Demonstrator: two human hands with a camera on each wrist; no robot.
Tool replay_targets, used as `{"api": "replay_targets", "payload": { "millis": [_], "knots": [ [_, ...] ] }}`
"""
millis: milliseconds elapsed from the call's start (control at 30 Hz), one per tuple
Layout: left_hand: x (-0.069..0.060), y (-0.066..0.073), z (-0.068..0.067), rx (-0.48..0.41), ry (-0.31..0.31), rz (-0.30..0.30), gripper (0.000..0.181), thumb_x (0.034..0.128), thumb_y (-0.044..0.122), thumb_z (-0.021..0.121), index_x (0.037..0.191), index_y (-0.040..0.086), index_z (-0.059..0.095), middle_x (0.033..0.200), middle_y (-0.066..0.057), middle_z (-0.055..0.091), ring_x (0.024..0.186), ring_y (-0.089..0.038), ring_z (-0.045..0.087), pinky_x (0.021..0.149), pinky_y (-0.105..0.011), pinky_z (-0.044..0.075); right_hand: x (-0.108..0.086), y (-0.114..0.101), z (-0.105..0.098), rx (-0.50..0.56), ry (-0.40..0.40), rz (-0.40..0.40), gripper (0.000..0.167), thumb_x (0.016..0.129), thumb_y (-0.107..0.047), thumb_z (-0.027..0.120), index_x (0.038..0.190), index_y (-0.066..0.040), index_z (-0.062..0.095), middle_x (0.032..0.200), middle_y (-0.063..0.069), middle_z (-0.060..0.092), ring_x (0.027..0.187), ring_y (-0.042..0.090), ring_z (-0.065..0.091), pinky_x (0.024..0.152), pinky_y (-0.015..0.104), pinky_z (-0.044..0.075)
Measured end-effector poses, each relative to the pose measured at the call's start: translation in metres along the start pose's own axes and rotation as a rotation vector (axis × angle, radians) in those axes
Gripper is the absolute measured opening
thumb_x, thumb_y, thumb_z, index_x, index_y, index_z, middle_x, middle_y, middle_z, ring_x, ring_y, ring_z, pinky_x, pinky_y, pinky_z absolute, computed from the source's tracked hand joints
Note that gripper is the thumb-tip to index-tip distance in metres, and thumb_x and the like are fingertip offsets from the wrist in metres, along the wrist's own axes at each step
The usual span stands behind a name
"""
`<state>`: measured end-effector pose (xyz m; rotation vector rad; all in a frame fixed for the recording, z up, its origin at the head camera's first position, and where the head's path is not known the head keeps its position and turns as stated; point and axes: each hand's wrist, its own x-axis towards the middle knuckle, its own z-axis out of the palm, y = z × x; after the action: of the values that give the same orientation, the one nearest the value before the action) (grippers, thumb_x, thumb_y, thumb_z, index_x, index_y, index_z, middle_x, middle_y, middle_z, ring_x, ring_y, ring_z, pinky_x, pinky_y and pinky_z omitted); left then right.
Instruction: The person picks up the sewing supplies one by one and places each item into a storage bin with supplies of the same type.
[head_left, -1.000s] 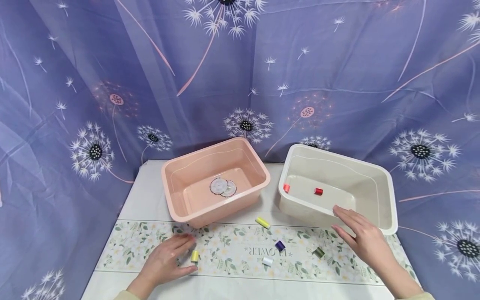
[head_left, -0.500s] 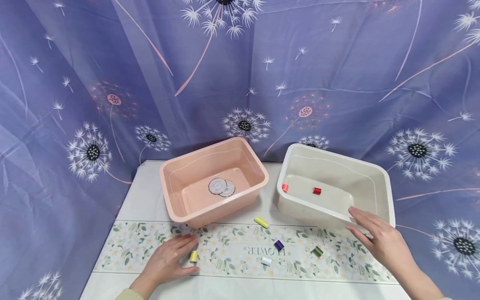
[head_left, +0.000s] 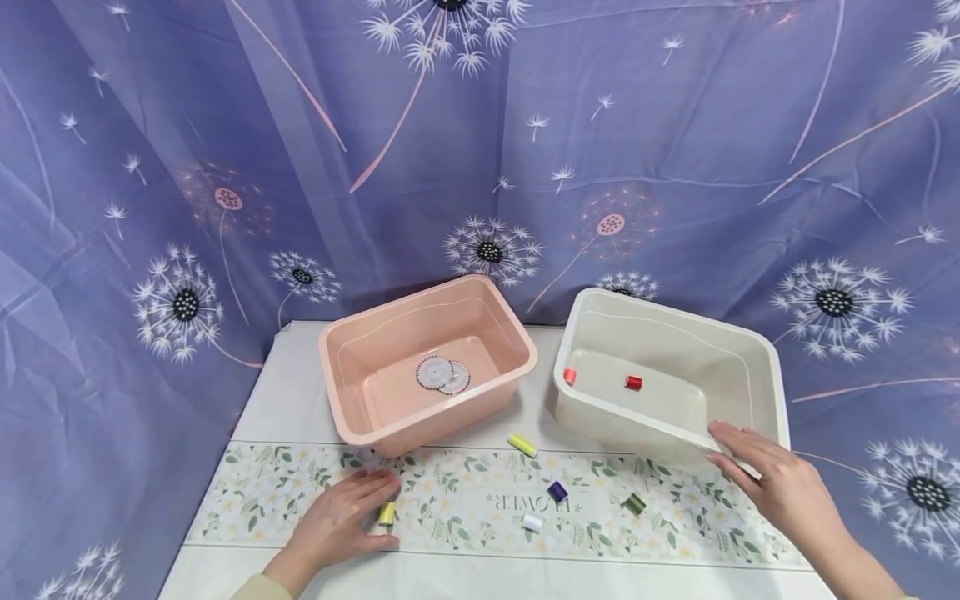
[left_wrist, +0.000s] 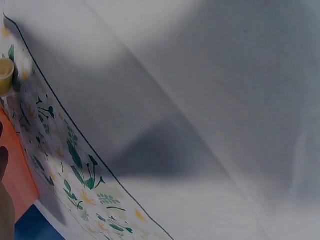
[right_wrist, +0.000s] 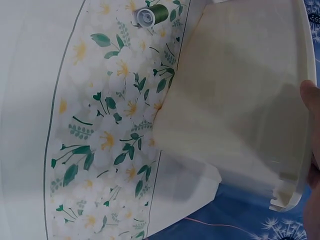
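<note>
My left hand (head_left: 341,521) rests low over the table, fingers extended, with a yellow thread spool (head_left: 387,513) between its thumb and fingers; I see no grip on it. Only a sliver of the left fingers (left_wrist: 7,215) shows in the left wrist view, near the yellow spool's end (left_wrist: 5,77). At the front right of the white bin (head_left: 633,421), my right hand (head_left: 783,479) has its fingers over the rim and the thumb outside. A fingertip (right_wrist: 309,92) appears at the rim in the right wrist view. A salmon spool (head_left: 570,377) and a red spool (head_left: 633,382) lie inside that bin.
A pink bin (head_left: 427,429) holds two round pin wheels (head_left: 435,372). On the flowered table runner (head_left: 465,492) lie a long neon-yellow spool (head_left: 522,445), a purple spool (head_left: 557,492), a white spool (head_left: 532,522) and a green spool (head_left: 634,503). Behind hangs a blue dandelion curtain (head_left: 420,183).
My right hand has moved right along the white bin's front rim and slightly lower. My left hand has stayed nearly in place beside the yellow spool. The bins and spools have not visibly moved.
</note>
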<state>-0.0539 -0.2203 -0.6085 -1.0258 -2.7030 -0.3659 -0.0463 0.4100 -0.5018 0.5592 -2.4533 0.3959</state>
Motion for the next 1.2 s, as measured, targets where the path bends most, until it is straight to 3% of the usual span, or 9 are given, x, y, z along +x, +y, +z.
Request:
{"api": "replay_targets", "payload": {
  "millis": [100,167,267,333,433,533,600,867,1200],
  "knots": [
    [0.000,0.001,-0.001,0.003,-0.028,-0.007,0.090,0.0711,0.073,0.086,0.135,0.012,0.074,0.132,-0.006,0.076,0.121,-0.026,0.073,0.108,-0.050,0.056,-0.002,0.001,0.002,-0.019,-0.003,0.004,0.067,0.107,-0.067,0.043,0.125,-0.016,0.081,0.113,0.009,0.081,0.126,-0.015,0.051,0.085,0.027,0.061],
    [0.000,0.001,-0.001,0.005,-0.039,-0.006,0.089,0.0716,0.073,0.086,0.135,0.011,0.074,0.132,-0.005,0.076,0.121,-0.025,0.073,0.108,-0.048,0.057,-0.002,0.001,0.003,-0.032,-0.010,0.010,0.068,0.108,-0.067,0.041,0.125,-0.015,0.081,0.112,0.008,0.082,0.122,-0.008,0.059,0.071,0.043,0.060],
    [0.000,0.001,-0.001,0.000,-0.040,0.002,0.088,0.0709,0.071,0.087,0.135,0.011,0.075,0.132,-0.005,0.076,0.120,-0.025,0.073,0.107,-0.047,0.057,-0.003,0.002,0.004,-0.034,-0.015,0.018,0.070,0.108,-0.068,0.039,0.125,-0.016,0.081,0.111,0.007,0.082,0.106,0.014,0.075,0.069,0.048,0.058],
    [0.000,0.001,0.000,-0.003,-0.035,0.008,0.088,0.0700,0.069,0.088,0.134,0.011,0.075,0.132,-0.005,0.076,0.120,-0.025,0.073,0.107,-0.047,0.057,-0.004,0.002,0.004,-0.036,-0.016,0.020,0.070,0.108,-0.068,0.038,0.125,-0.016,0.081,0.111,0.007,0.082,0.098,0.025,0.076,0.069,0.049,0.057],
    [-0.001,0.001,0.003,-0.002,-0.025,0.020,0.087,0.0690,0.067,0.089,0.134,0.011,0.075,0.131,-0.005,0.076,0.120,-0.025,0.073,0.105,-0.045,0.058,-0.004,0.002,0.004,-0.032,-0.017,0.023,0.070,0.108,-0.067,0.038,0.126,-0.016,0.081,0.111,0.007,0.082,0.112,0.005,0.070,0.069,0.050,0.057],
    [-0.001,0.001,0.007,0.002,-0.013,0.038,0.085,0.0689,0.065,0.089,0.133,0.011,0.076,0.131,-0.006,0.076,0.118,-0.025,0.074,0.104,-0.045,0.059,-0.004,0.001,0.004,-0.024,-0.015,0.024,0.069,0.108,-0.067,0.039,0.126,-0.016,0.081,0.111,0.007,0.082,0.125,-0.017,0.048,0.067,0.051,0.057],
    [-0.001,0.001,0.009,0.003,-0.005,0.047,0.084,0.0688,0.064,0.089,0.133,0.011,0.076,0.130,-0.006,0.077,0.117,-0.025,0.074,0.103,-0.045,0.059,-0.004,0.001,0.004,-0.019,-0.013,0.023,0.069,0.108,-0.067,0.039,0.126,-0.016,0.081,0.110,0.007,0.082,0.127,-0.023,0.039,0.066,0.050,0.057],
    [-0.002,0.004,0.013,-0.008,0.002,0.048,0.083,0.0698,0.065,0.088,0.131,0.010,0.076,0.128,-0.006,0.078,0.115,-0.023,0.075,0.102,-0.044,0.060,-0.001,-0.001,0.003,-0.006,-0.008,0.018,0.066,0.109,-0.065,0.041,0.126,-0.016,0.081,0.109,0.011,0.082,0.130,-0.028,0.032,0.065,0.047,0.055],
    [-0.005,0.007,0.016,-0.024,-0.010,0.027,0.073,0.0795,0.062,0.084,0.131,0.011,0.077,0.127,-0.003,0.078,0.114,-0.021,0.075,0.101,-0.042,0.060,-0.004,0.000,0.005,-0.004,-0.014,0.035,0.067,0.107,-0.067,0.042,0.125,-0.015,0.082,0.110,0.008,0.082,0.129,-0.027,0.034,0.066,0.047,0.055]
  ]
}}
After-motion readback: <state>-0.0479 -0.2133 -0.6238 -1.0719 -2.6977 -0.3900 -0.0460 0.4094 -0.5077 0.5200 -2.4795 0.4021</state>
